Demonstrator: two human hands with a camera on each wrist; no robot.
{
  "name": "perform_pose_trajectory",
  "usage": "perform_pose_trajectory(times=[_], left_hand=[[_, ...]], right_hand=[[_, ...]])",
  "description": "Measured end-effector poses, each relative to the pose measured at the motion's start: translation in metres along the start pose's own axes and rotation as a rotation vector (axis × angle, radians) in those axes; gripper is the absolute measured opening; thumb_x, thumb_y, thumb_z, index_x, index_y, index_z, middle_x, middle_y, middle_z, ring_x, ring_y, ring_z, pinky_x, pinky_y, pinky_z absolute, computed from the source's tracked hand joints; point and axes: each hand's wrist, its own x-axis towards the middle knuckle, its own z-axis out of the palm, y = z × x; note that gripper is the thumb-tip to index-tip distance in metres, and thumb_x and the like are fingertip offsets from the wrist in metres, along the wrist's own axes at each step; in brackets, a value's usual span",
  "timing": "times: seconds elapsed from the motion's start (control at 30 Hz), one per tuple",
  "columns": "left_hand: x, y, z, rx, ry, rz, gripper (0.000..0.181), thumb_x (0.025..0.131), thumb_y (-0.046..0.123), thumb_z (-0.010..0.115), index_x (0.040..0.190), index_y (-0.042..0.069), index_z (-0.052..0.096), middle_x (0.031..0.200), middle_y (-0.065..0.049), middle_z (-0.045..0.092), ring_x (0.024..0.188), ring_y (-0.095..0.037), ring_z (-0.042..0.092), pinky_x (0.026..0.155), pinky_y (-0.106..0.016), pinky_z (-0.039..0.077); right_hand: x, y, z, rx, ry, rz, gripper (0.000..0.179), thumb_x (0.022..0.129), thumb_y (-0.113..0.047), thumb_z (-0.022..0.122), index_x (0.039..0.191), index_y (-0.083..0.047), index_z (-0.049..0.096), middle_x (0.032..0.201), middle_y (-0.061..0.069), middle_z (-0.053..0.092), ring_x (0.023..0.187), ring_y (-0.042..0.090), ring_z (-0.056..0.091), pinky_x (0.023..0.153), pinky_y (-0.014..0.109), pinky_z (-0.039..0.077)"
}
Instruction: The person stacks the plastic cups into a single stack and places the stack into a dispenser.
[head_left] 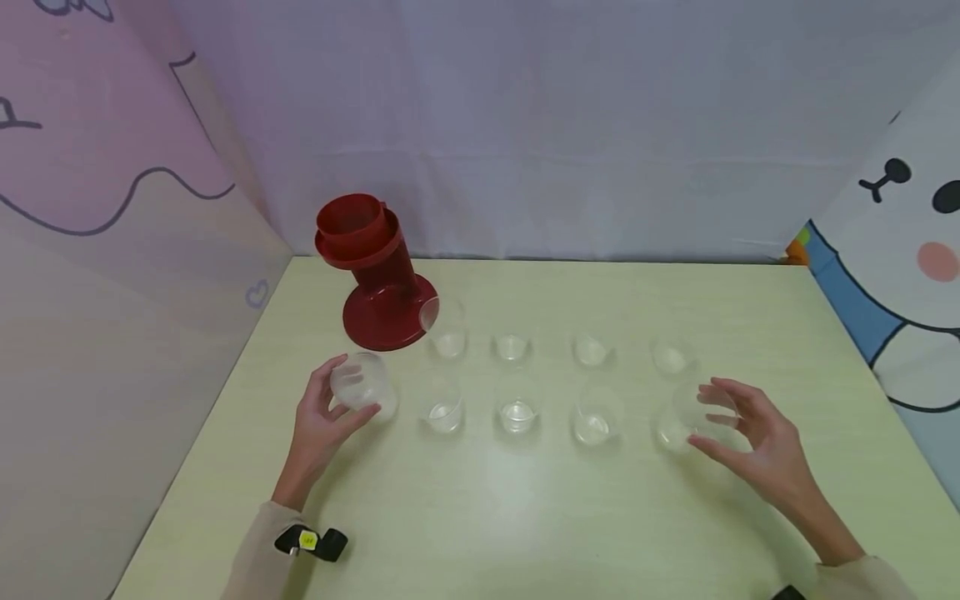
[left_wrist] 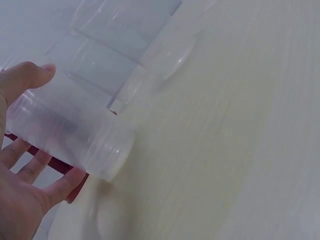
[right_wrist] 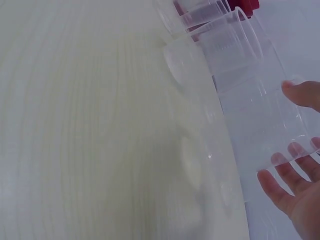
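On the left, my left hand (head_left: 318,433) grips a stack of clear plastic cups (head_left: 365,387), thumb on one side and fingers on the other. The nested rims show as ridges on the stack (left_wrist: 70,125) in the left wrist view. At the far right of the front row, my right hand (head_left: 768,442) holds a single clear plastic cup (head_left: 678,421) near its rim. Fingertips show through the wall of this cup (right_wrist: 260,125) in the right wrist view. Between the hands, several clear cups (head_left: 517,412) stand upright in two rows.
A red stand (head_left: 386,308) with a wide round base and a red cup-shaped top (head_left: 351,225) rises at the back left, close behind the back-row cup (head_left: 450,342). The pale table (head_left: 510,517) meets a light cloth backdrop (head_left: 562,167) at its far edge.
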Motion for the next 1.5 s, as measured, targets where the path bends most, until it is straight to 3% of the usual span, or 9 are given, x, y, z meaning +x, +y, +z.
perform_pose_trajectory(times=[0.3, 0.43, 0.6, 0.73, 0.93, 1.07, 1.3, 1.37, 1.5], left_hand=[[0.001, -0.035, -0.001, -0.004, -0.008, 0.001, 0.082, 0.076, 0.008, 0.08, 0.143, 0.02, 0.033, 0.138, -0.003, 0.041, 0.128, -0.025, 0.039, 0.093, -0.029, 0.046], [0.0, -0.041, -0.001, -0.003, -0.002, 0.026, 0.081, 0.077, 0.01, 0.079, 0.143, 0.023, 0.035, 0.137, -0.001, 0.041, 0.126, -0.024, 0.04, 0.091, -0.026, 0.047], [-0.001, -0.041, -0.002, -0.001, 0.006, 0.02, 0.08, 0.076, 0.011, 0.08, 0.141, 0.027, 0.036, 0.137, 0.003, 0.042, 0.126, -0.022, 0.041, 0.09, -0.026, 0.048], [0.0, -0.042, -0.003, 0.025, 0.004, 0.022, 0.08, 0.077, 0.014, 0.08, 0.142, 0.026, 0.035, 0.138, 0.001, 0.041, 0.127, -0.024, 0.04, 0.091, -0.03, 0.047], [0.001, -0.043, -0.003, 0.038, -0.008, 0.024, 0.08, 0.078, 0.015, 0.079, 0.143, 0.025, 0.033, 0.14, -0.002, 0.04, 0.128, -0.027, 0.04, 0.092, -0.036, 0.047], [0.001, -0.041, -0.003, 0.041, -0.011, 0.017, 0.081, 0.078, 0.015, 0.079, 0.143, 0.025, 0.032, 0.141, -0.002, 0.039, 0.129, -0.028, 0.039, 0.093, -0.04, 0.046], [0.0, -0.014, -0.003, 0.041, -0.038, 0.023, 0.079, 0.08, 0.011, 0.077, 0.144, 0.015, 0.031, 0.141, -0.009, 0.038, 0.13, -0.032, 0.037, 0.092, -0.041, 0.045], [-0.001, -0.006, -0.003, 0.037, -0.045, 0.021, 0.077, 0.08, 0.008, 0.076, 0.143, 0.011, 0.031, 0.141, -0.012, 0.038, 0.129, -0.034, 0.037, 0.092, -0.04, 0.045], [0.005, -0.02, -0.006, 0.025, -0.045, 0.015, 0.079, 0.079, 0.01, 0.077, 0.144, 0.016, 0.031, 0.141, -0.008, 0.039, 0.129, -0.031, 0.038, 0.092, -0.034, 0.046]], right_hand=[[-0.002, -0.009, -0.006, 0.107, -0.021, -0.078, 0.082, 0.062, 0.028, 0.071, 0.135, 0.007, 0.041, 0.123, 0.009, 0.057, 0.108, 0.012, 0.056, 0.083, 0.014, 0.049], [0.001, -0.016, -0.008, 0.067, -0.024, -0.085, 0.083, 0.062, 0.027, 0.072, 0.136, 0.005, 0.041, 0.124, 0.01, 0.056, 0.108, 0.012, 0.055, 0.083, 0.014, 0.049], [0.003, -0.026, -0.009, 0.022, -0.021, -0.078, 0.084, 0.062, 0.026, 0.072, 0.137, 0.003, 0.041, 0.124, 0.01, 0.056, 0.108, 0.012, 0.055, 0.083, 0.014, 0.048], [0.005, -0.034, -0.009, 0.062, -0.023, -0.096, 0.083, 0.063, 0.027, 0.071, 0.137, 0.005, 0.041, 0.125, 0.01, 0.056, 0.108, 0.013, 0.055, 0.084, 0.014, 0.048], [0.01, -0.044, -0.01, 0.241, -0.05, -0.145, 0.082, 0.061, 0.031, 0.068, 0.134, 0.012, 0.039, 0.124, 0.019, 0.054, 0.109, 0.019, 0.054, 0.084, 0.017, 0.049], [0.014, -0.054, -0.009, 0.196, -0.061, -0.128, 0.082, 0.063, 0.029, 0.069, 0.136, 0.008, 0.04, 0.126, 0.016, 0.054, 0.11, 0.019, 0.054, 0.084, 0.017, 0.049], [0.028, -0.063, -0.003, 0.389, -0.109, -0.281, 0.078, 0.062, 0.03, 0.068, 0.132, 0.018, 0.036, 0.123, 0.029, 0.05, 0.111, 0.026, 0.052, 0.086, 0.021, 0.05], [0.033, -0.065, -0.001, 0.387, -0.115, -0.299, 0.079, 0.061, 0.03, 0.069, 0.132, 0.018, 0.037, 0.123, 0.028, 0.051, 0.111, 0.026, 0.052, 0.086, 0.021, 0.05], [0.041, -0.071, 0.005, 0.378, -0.126, -0.314, 0.079, 0.06, 0.031, 0.069, 0.132, 0.017, 0.038, 0.123, 0.027, 0.052, 0.111, 0.026, 0.053, 0.085, 0.021, 0.05]])
